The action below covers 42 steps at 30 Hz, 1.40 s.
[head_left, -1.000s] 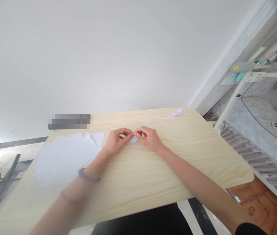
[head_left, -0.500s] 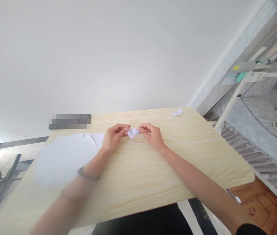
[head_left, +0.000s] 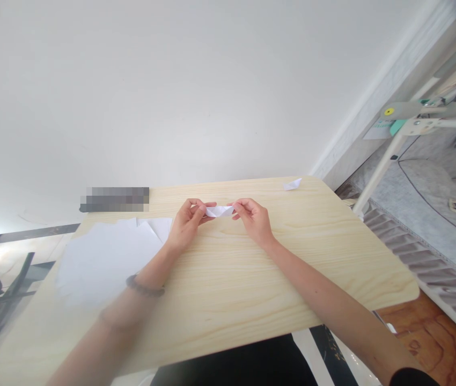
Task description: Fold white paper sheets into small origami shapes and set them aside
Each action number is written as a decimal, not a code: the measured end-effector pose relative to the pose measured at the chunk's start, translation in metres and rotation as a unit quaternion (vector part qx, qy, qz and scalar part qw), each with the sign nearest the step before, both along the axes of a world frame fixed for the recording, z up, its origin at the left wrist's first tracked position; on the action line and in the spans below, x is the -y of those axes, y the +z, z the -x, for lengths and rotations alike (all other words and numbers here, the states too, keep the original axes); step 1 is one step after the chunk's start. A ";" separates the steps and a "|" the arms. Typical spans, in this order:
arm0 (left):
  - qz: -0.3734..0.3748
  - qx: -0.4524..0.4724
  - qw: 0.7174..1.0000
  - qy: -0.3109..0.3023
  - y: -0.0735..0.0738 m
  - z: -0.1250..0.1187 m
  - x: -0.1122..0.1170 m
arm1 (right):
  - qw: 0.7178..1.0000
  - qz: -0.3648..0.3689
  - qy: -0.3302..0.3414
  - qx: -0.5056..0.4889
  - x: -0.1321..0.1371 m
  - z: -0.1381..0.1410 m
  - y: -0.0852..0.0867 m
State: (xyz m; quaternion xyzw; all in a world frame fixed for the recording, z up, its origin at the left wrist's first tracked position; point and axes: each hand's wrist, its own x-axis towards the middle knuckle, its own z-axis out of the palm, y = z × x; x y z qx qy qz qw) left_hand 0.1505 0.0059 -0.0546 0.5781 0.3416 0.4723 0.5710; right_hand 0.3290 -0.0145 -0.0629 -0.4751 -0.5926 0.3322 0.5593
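Both my hands hold a small folded white paper piece (head_left: 219,211) just above the pale wooden table (head_left: 220,279), toward its far side. My left hand (head_left: 188,225) pinches the piece's left end between thumb and fingers. My right hand (head_left: 252,220) pinches its right end. The paper is stretched out long and narrow between the two pinches. A dark bead bracelet (head_left: 144,288) circles my left wrist.
Several loose white paper sheets (head_left: 107,257) lie on the table's left part. A small folded white paper shape (head_left: 292,184) sits at the far right corner. A white metal frame (head_left: 376,171) and grey bedding (head_left: 433,187) stand right of the table. A blurred dark object (head_left: 114,199) lies at the far left edge.
My hands have lifted slightly and drawn apart. The folded paper, first a small bunched shape between my fingertips, has been pulled out into a long flat strip.
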 end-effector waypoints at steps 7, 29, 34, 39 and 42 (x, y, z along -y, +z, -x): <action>-0.061 -0.129 0.989 -0.044 0.006 0.001 0.007 | 1.000 -0.016 -0.002 0.021 0.001 0.001 -0.002; -0.104 -0.250 0.963 0.008 -0.004 0.003 0.001 | 0.983 -0.033 0.112 0.144 0.002 -0.006 -0.001; -0.091 -0.235 0.968 -0.006 -0.004 0.002 0.001 | 0.988 -0.015 0.096 0.119 -0.002 -0.005 -0.008; -0.067 -0.170 0.982 -0.036 -0.005 0.000 0.003 | 0.992 -0.007 0.064 0.107 -0.007 -0.006 -0.011; -0.059 -0.124 0.990 -0.035 -0.005 -0.001 0.002 | 0.993 -0.003 0.060 0.098 -0.007 -0.006 -0.011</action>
